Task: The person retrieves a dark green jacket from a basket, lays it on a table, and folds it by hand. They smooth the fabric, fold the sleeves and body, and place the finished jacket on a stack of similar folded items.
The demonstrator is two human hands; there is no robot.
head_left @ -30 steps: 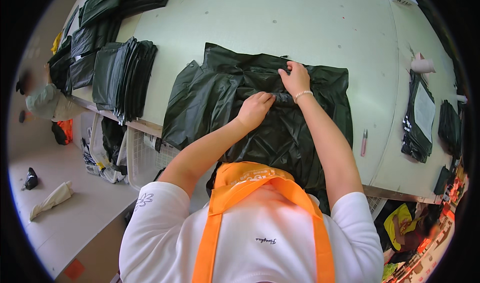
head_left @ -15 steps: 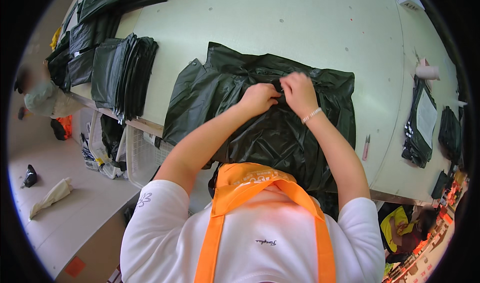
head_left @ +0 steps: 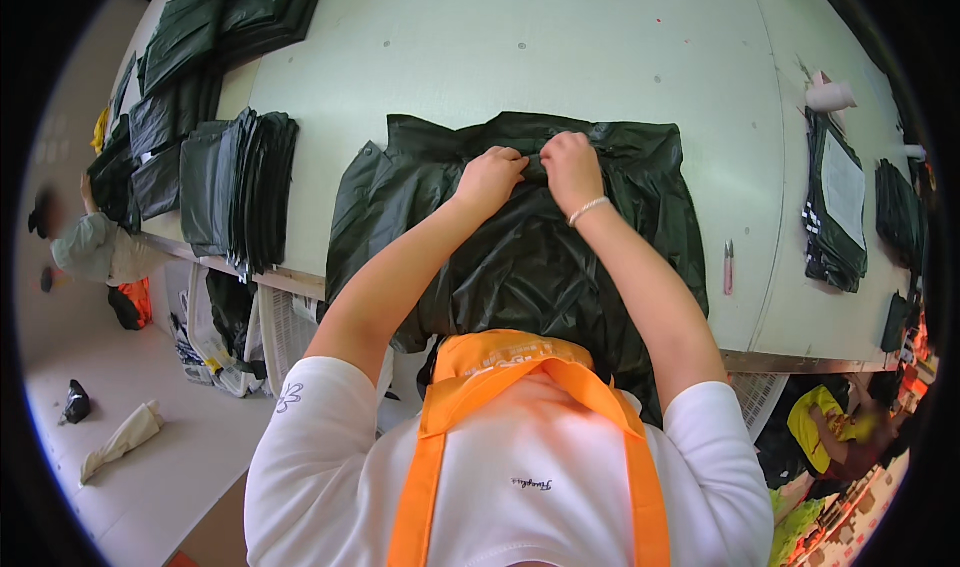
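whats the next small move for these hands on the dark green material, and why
Probably ease the left hand and right hand apart, drawing the dark green material smooth between them: both seem to pinch it close together near its far edge, and it looks creased around them.

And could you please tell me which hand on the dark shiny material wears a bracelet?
The right hand: a pale, thin bracelet circles its wrist, while the left hand has a bare wrist.

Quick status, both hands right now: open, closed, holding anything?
Left hand: closed, pinching the glossy dark green fabric near its far edge.
Right hand: closed, pinching the same fabric just beside the left.
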